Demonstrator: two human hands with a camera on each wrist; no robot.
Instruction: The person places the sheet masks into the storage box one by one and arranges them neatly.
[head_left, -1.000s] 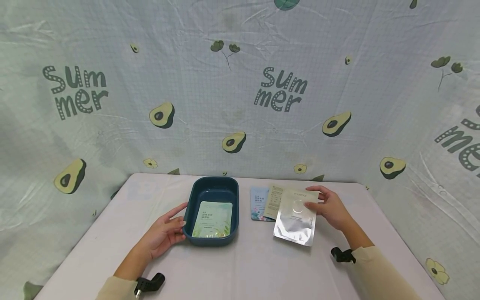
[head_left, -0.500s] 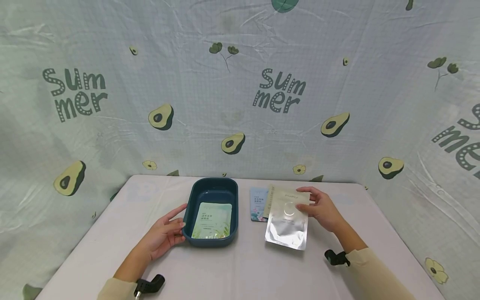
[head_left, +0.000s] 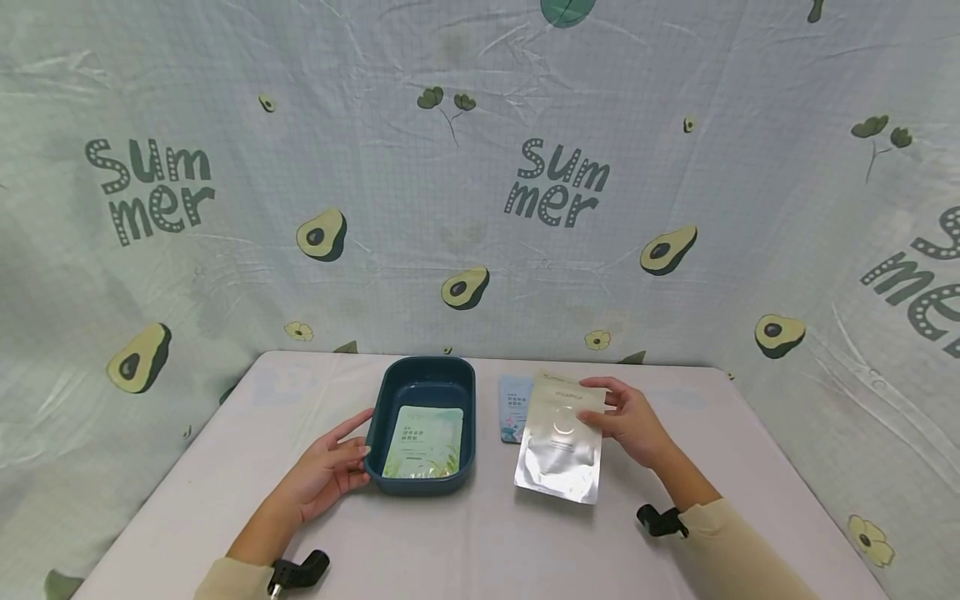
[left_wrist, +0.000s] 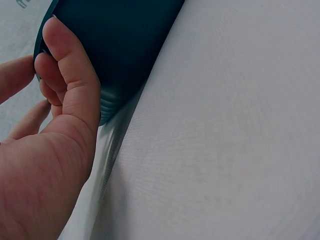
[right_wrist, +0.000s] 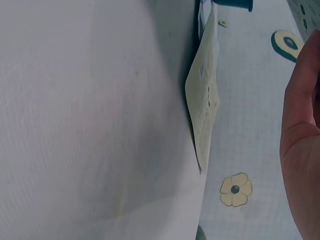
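My right hand (head_left: 630,421) pinches the upper right edge of a silver-and-cream foil packet (head_left: 560,442). The packet hangs over the table at a slight tilt. A cream packet (head_left: 551,377) lies behind it, mostly covered in the head view; the right wrist view shows this cream packet (right_wrist: 202,97) from the side. Left of them lies a light blue packet (head_left: 514,408), partly covered. My left hand (head_left: 326,475) touches the left wall of a dark blue tray (head_left: 470,421) with loosely bent fingers. Inside the tray lies a pale green packet (head_left: 424,442).
Pale pink cloth covers the table (head_left: 480,558). A curtain (head_left: 360,167) printed with avocados, flowers and lettering hangs behind it and along both sides. A black wrist device (head_left: 300,570) sits on each forearm.
The right hand has carried the silver-and-cream packet left toward the tray, covering more of the cream and light blue packets. The left hand and tray have stayed in place.
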